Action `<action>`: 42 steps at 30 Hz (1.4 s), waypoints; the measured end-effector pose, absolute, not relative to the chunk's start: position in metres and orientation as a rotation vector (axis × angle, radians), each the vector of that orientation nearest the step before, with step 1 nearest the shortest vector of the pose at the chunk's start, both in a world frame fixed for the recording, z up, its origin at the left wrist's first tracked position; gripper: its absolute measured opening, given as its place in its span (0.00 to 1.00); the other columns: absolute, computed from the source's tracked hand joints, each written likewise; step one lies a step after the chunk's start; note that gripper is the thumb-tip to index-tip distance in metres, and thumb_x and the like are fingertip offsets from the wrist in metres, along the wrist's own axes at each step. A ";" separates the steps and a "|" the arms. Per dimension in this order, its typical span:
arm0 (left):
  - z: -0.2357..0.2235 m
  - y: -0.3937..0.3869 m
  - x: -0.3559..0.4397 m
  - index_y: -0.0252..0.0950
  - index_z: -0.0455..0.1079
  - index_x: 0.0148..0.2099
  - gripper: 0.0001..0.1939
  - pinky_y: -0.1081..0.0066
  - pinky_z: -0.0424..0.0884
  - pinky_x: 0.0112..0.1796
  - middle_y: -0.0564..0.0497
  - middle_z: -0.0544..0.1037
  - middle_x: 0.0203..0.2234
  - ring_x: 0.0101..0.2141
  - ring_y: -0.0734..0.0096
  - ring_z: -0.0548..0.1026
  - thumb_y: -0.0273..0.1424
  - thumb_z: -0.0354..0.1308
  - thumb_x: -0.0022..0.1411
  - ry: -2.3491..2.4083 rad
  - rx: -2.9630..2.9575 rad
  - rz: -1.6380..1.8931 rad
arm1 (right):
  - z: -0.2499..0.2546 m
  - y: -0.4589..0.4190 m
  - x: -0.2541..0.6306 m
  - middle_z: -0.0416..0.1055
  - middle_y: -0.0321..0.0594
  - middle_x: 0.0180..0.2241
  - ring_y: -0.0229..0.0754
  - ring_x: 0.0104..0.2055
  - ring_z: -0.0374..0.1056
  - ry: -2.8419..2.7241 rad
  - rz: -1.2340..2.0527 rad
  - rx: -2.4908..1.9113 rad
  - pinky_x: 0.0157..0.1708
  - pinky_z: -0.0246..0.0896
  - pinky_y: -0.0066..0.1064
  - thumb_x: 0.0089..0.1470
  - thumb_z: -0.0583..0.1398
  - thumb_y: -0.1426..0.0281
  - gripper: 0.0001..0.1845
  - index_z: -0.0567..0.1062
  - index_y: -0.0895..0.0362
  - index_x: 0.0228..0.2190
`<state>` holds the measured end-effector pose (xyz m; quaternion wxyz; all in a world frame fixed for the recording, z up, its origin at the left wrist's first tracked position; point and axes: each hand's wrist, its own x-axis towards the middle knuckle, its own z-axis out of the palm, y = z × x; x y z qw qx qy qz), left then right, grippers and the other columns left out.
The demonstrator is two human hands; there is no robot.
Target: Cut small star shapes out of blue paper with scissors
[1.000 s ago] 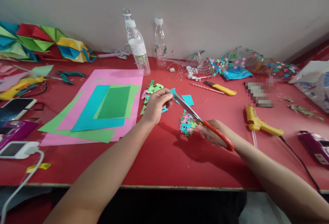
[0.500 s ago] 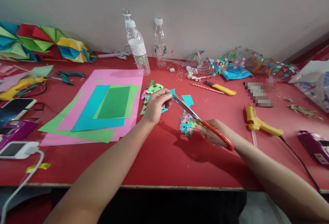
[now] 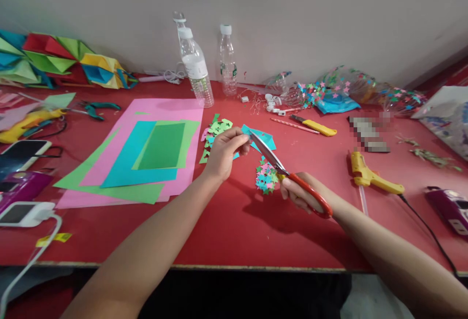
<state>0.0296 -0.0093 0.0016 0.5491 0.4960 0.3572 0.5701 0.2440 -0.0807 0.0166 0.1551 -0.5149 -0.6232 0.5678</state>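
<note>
My left hand (image 3: 227,152) pinches a small piece of blue paper (image 3: 247,129) between thumb and fingers. In my right hand (image 3: 300,193) is a pair of scissors (image 3: 268,153) with red handles, its blades pointing up and left to the held paper. How far apart the blades are is hard to tell. Beyond the blades another blue paper piece (image 3: 269,142) lies on the table. Just below the scissors sits a small heap of paper stars (image 3: 266,177) in pink, green and blue. Green, pink and blue offcuts (image 3: 219,127) lie behind my left hand, partly covered by it.
Coloured paper sheets (image 3: 127,155) are stacked on the red table (image 3: 226,236) at left. Plastic bottles (image 3: 197,68) stand by the wall. A yellow utility knife (image 3: 318,127) and a glue gun (image 3: 373,177) with its cord lie at right. Pliers (image 3: 97,109) rest at far left.
My left hand has shifted slightly right with the blue paper, which now overlaps the other blue piece in view. The scissors have turned a little, showing more of the blades and handle loop.
</note>
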 end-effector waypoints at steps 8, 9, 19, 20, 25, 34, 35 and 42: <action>0.003 -0.013 0.032 0.36 0.67 0.23 0.09 0.75 0.60 0.23 0.56 0.68 0.17 0.20 0.80 0.64 0.31 0.59 0.53 0.820 1.147 1.286 | 0.017 -0.081 0.245 0.56 0.29 0.10 0.32 0.13 0.54 -1.804 1.646 -1.426 0.17 0.52 0.27 0.51 0.51 0.36 0.35 0.69 0.57 0.25; 0.003 -0.012 0.032 0.36 0.68 0.23 0.09 0.76 0.60 0.23 0.56 0.68 0.16 0.20 0.80 0.64 0.31 0.59 0.53 0.818 1.143 1.275 | 0.018 -0.081 0.245 0.56 0.29 0.10 0.32 0.13 0.54 -1.812 1.644 -1.419 0.17 0.52 0.27 0.51 0.51 0.36 0.35 0.70 0.58 0.25; 0.003 -0.010 0.030 0.36 0.70 0.22 0.08 0.76 0.58 0.22 0.56 0.68 0.14 0.18 0.81 0.63 0.31 0.60 0.52 0.861 1.165 1.218 | 0.016 -0.081 0.246 0.56 0.29 0.10 0.32 0.12 0.53 -1.801 1.652 -1.473 0.16 0.51 0.26 0.53 0.51 0.39 0.33 0.69 0.57 0.24; 0.002 -0.010 0.030 0.36 0.70 0.23 0.08 0.76 0.58 0.22 0.56 0.68 0.14 0.18 0.81 0.63 0.31 0.60 0.52 0.861 1.159 1.217 | 0.015 -0.081 0.245 0.56 0.29 0.09 0.32 0.12 0.53 -1.798 1.658 -1.473 0.16 0.51 0.26 0.54 0.51 0.40 0.33 0.69 0.57 0.24; 0.003 -0.011 0.031 0.36 0.69 0.22 0.08 0.76 0.58 0.22 0.56 0.67 0.14 0.18 0.81 0.62 0.31 0.60 0.52 0.876 1.153 1.212 | 0.012 -0.081 0.243 0.56 0.29 0.09 0.32 0.11 0.52 -1.750 1.649 -1.529 0.13 0.48 0.25 0.57 0.50 0.43 0.30 0.66 0.56 0.22; 0.005 -0.011 0.031 0.36 0.69 0.22 0.08 0.76 0.58 0.22 0.56 0.68 0.16 0.18 0.82 0.63 0.32 0.60 0.51 0.870 1.132 1.211 | 0.021 -0.083 0.239 0.55 0.28 0.08 0.31 0.10 0.51 -1.762 1.589 -1.613 0.13 0.48 0.25 0.58 0.51 0.46 0.28 0.64 0.55 0.20; 0.005 -0.011 0.031 0.35 0.69 0.22 0.08 0.76 0.58 0.22 0.56 0.68 0.16 0.18 0.82 0.63 0.32 0.60 0.50 0.872 1.132 1.210 | 0.022 -0.083 0.238 0.55 0.28 0.08 0.31 0.10 0.51 -1.762 1.584 -1.626 0.13 0.48 0.25 0.57 0.52 0.46 0.28 0.64 0.55 0.20; 0.005 -0.009 0.029 0.36 0.69 0.21 0.08 0.75 0.57 0.22 0.56 0.67 0.14 0.18 0.81 0.62 0.31 0.59 0.50 0.871 1.152 1.202 | 0.026 -0.081 0.238 0.54 0.27 0.08 0.31 0.10 0.51 -1.746 1.556 -1.711 0.13 0.48 0.24 0.56 0.53 0.46 0.27 0.63 0.55 0.19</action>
